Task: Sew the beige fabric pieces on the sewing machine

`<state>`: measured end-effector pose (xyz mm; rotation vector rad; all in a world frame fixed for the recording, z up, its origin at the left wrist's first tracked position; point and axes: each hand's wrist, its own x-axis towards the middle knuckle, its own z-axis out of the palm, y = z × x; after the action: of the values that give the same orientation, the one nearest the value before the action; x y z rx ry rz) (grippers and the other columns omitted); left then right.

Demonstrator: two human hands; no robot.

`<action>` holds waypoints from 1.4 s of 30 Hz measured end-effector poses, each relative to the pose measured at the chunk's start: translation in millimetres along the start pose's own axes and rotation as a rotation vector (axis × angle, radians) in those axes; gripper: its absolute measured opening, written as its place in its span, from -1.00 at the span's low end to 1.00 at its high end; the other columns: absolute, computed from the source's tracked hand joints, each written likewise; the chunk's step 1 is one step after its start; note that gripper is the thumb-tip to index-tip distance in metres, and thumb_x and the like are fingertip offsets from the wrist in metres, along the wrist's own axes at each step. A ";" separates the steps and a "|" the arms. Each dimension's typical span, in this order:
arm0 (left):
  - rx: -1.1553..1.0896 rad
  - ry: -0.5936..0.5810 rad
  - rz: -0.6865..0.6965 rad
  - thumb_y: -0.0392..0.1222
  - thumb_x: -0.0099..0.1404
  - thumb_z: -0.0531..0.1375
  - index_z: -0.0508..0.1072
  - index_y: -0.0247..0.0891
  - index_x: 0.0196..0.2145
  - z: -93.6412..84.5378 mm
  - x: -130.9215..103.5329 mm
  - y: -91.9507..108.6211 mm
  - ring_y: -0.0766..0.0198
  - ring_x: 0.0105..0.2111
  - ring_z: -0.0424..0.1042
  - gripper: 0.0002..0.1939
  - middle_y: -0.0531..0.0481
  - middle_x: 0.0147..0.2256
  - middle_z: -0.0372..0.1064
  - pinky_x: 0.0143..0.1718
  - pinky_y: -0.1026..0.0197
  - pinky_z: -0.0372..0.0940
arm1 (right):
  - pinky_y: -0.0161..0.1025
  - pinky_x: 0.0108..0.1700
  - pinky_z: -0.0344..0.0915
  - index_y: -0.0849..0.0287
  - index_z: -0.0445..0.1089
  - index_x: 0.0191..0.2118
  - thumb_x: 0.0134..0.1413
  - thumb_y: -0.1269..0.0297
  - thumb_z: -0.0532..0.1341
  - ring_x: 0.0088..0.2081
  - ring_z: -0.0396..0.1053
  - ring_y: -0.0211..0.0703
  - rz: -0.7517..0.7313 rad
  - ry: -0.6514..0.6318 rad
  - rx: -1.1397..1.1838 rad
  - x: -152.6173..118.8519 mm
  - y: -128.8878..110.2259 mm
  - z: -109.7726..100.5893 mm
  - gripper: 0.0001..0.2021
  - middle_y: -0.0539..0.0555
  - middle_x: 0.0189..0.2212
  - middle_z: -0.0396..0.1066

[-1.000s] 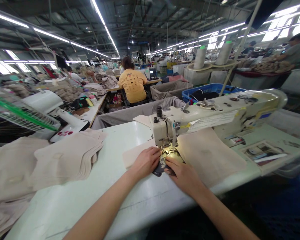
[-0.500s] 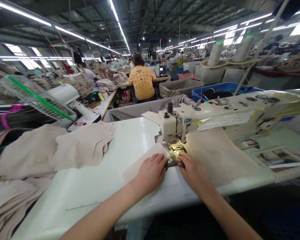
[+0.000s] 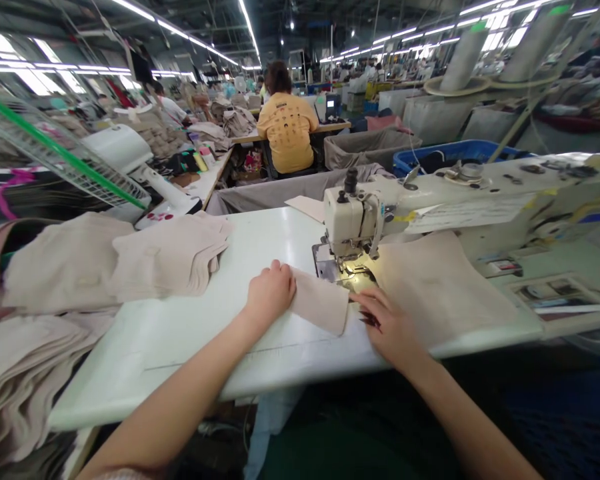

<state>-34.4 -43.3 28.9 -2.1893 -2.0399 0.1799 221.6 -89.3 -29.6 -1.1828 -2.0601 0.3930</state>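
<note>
My left hand (image 3: 273,290) is closed on the left end of a small beige fabric piece (image 3: 320,305), which lies on the pale sewing table in front of the machine. My right hand (image 3: 393,327) is curled at the piece's right end, its fingertips close to the fabric's upper corner. Under those fingers shows a small dark object (image 3: 370,319), too hidden to name. The sewing machine (image 3: 353,227) stands just beyond, its lamp lighting the metal needle plate (image 3: 357,272). A larger beige panel (image 3: 435,290) lies flat to the right of my right hand.
Stacks of beige cut pieces (image 3: 170,257) lie on the left, beside a white fan (image 3: 120,150) with a green rim. Another flat piece (image 3: 305,207) rests behind the machine head. Thread cones (image 3: 464,60) stand behind at right, above a blue basket (image 3: 445,157). A person in yellow (image 3: 287,130) sits ahead.
My left hand has moved left and slightly up, and the small fabric piece has turned and come away from the needle area. My right hand has shifted slightly right. The view has tilted down.
</note>
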 end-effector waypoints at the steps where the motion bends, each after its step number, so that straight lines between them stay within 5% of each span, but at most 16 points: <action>1: -0.003 -0.007 -0.013 -0.10 0.47 -0.06 0.41 -0.36 -0.09 -1.2 -1.8 0.9 -0.06 -0.21 0.49 -0.66 -0.26 -0.15 0.37 -0.37 0.05 0.39 | -0.20 -0.08 0.46 0.08 0.43 0.08 -0.02 0.63 0.03 -0.11 0.49 -0.11 -0.017 -0.045 -0.014 -1.4 -3.2 -0.7 -0.43 0.13 -0.03 0.43; 10: -0.002 -0.032 -0.054 -0.13 0.44 -0.02 0.44 -0.39 -0.13 -10.7 -11.2 6.4 -0.10 -0.23 0.50 -0.68 -0.28 -0.21 0.41 -0.34 0.00 0.38 | -0.25 -0.18 0.44 0.09 0.51 -0.05 -0.06 0.65 0.08 -0.17 0.49 -0.11 0.016 -0.324 -0.203 2.2 -17.1 -8.9 -0.50 0.10 -0.01 0.43; 12: -0.011 0.021 0.094 -0.23 0.43 0.00 0.45 -0.38 -0.15 -9.3 -14.1 13.5 -0.10 -0.15 0.48 -0.74 -0.28 -0.19 0.43 -0.26 -0.01 0.38 | -0.25 -0.16 0.45 0.10 0.51 -0.04 -0.05 0.65 0.08 -0.15 0.50 -0.11 0.014 -0.338 -0.192 2.7 -18.1 -11.2 -0.50 0.11 0.02 0.43; 15: -0.104 0.139 0.581 -0.30 0.46 0.00 0.41 -0.30 0.03 -0.4 -16.0 29.2 0.00 0.12 0.34 -0.72 -0.22 0.05 0.40 0.06 0.00 0.29 | -0.20 -0.05 0.44 0.13 0.50 0.01 -0.05 0.65 0.06 -0.06 0.50 -0.07 -0.008 -0.355 -0.176 2.1 -19.8 -13.3 -0.47 0.13 0.14 0.39; 17: -0.178 0.193 0.740 -0.25 0.49 0.01 0.32 -0.27 0.16 7.6 -14.8 38.9 0.08 0.20 0.26 -0.66 -0.18 0.17 0.32 0.16 0.05 0.22 | -0.17 0.02 0.43 0.13 0.48 0.05 -0.06 0.66 0.06 0.01 0.48 -0.05 -0.008 -0.367 -0.184 1.6 -20.5 -13.1 -0.44 0.12 0.21 0.36; 27: -0.211 0.209 0.576 -0.18 0.46 0.07 0.36 -0.26 0.11 8.4 0.2 48.5 0.02 0.05 0.34 -0.69 -0.18 0.06 0.39 -0.02 -0.01 0.28 | -0.12 0.05 0.41 0.11 0.49 -0.01 0.07 0.58 0.10 0.01 0.49 -0.04 0.054 -0.267 -0.074 22.5 -6.6 -9.2 -0.57 0.12 0.12 0.46; 33: -0.341 0.208 0.565 -0.15 0.50 -0.02 0.30 -0.28 0.20 18.8 4.0 41.6 -0.02 0.09 0.28 -0.61 -0.23 0.11 0.32 0.14 -0.11 0.18 | -0.07 0.02 0.40 0.10 0.50 -0.09 0.18 0.40 0.15 -0.06 0.49 -0.06 0.279 -0.061 0.244 35.9 6.0 4.1 -0.75 0.11 -0.09 0.54; 42: -0.626 0.241 0.550 -0.22 0.50 -0.08 0.18 -0.28 0.30 29.3 5.6 39.9 0.03 0.14 0.26 -0.54 -0.27 0.16 0.25 0.22 -0.12 0.20 | -0.05 0.04 0.37 0.14 0.44 -0.08 0.15 0.39 0.16 -0.05 0.49 -0.08 0.473 -0.020 0.353 59.3 16.0 22.2 -0.77 0.13 -0.09 0.55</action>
<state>-0.4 -39.7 -7.3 -2.9082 -1.4423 -0.7264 196.6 -28.9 -28.5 -1.4323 -1.6204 0.9521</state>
